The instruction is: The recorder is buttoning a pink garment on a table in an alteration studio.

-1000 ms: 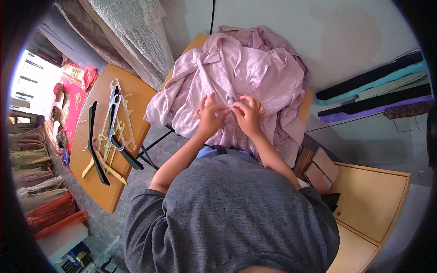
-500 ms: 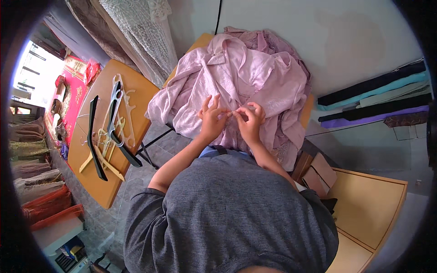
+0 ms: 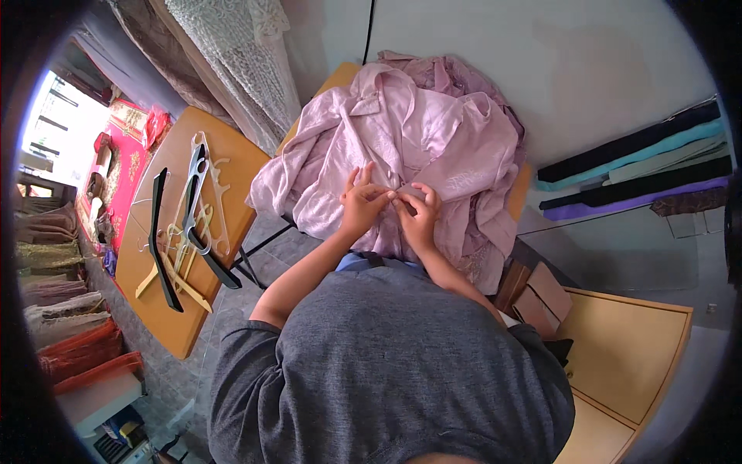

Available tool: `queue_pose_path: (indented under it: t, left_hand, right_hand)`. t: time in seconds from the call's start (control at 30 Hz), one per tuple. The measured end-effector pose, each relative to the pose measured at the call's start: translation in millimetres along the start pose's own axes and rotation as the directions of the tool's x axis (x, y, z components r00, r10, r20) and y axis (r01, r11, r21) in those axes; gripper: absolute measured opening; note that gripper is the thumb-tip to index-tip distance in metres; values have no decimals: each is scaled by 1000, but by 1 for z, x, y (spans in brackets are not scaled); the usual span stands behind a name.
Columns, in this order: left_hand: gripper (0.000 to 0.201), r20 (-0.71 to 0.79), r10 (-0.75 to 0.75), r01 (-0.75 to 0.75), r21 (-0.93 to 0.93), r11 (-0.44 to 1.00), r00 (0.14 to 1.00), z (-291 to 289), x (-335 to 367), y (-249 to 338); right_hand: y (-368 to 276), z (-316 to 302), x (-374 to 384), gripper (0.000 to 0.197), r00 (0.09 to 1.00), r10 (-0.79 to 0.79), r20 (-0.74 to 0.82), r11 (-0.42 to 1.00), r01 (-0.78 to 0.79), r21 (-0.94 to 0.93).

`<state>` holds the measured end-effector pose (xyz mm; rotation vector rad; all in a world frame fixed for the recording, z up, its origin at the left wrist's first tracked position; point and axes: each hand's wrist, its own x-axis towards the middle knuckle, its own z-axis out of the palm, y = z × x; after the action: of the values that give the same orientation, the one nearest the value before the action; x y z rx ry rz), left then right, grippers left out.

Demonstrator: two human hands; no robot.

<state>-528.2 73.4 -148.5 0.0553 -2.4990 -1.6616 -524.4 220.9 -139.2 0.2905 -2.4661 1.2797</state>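
Note:
A heap of satiny pale pink clothing (image 3: 433, 127) with a faint pattern covers the table in front of me. Over its near middle my left hand (image 3: 362, 206) is closed in a pinch of thumb and forefinger, its other fingers raised. My right hand (image 3: 418, 220) pinches too, and the fingertips of both meet at one spot. Creases in the cloth run toward that spot. Whatever sits between the fingertips is too small to make out. A darker mauve lacy piece (image 3: 444, 73) lies at the heap's far edge.
To the left, black, clear and cream clothes hangers (image 3: 158, 240) lie on a wooden table (image 3: 174, 329). White lace cloth (image 3: 224, 46) hangs behind. Folded fabrics (image 3: 634, 189) hang along the right wall. A wooden cabinet (image 3: 626, 348) and cardboard (image 3: 543, 301) stand at lower right.
My right hand has shifted slightly left and down, and the fingertips still meet over the pink cloth. The view has moved a little.

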Motion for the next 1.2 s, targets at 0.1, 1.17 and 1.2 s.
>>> queue_pose_path:
  t: [0.1, 1.17, 1.2]
  left_hand:
    - [20, -29, -12, 12, 22, 1000, 1000, 0, -5, 6]
    - [21, -171, 98, -9, 457, 889, 980, 4, -33, -9]
    - [21, -171, 97, -9, 456, 890, 980, 4, -33, -10]
  right_hand:
    - [0, 2, 0, 16, 1000, 0, -29, 1000, 0, -7]
    - [9, 19, -6, 11, 950, -188, 251, 880, 277, -387]
    - [12, 20, -6, 11, 946, -212, 245, 881, 294, -370]
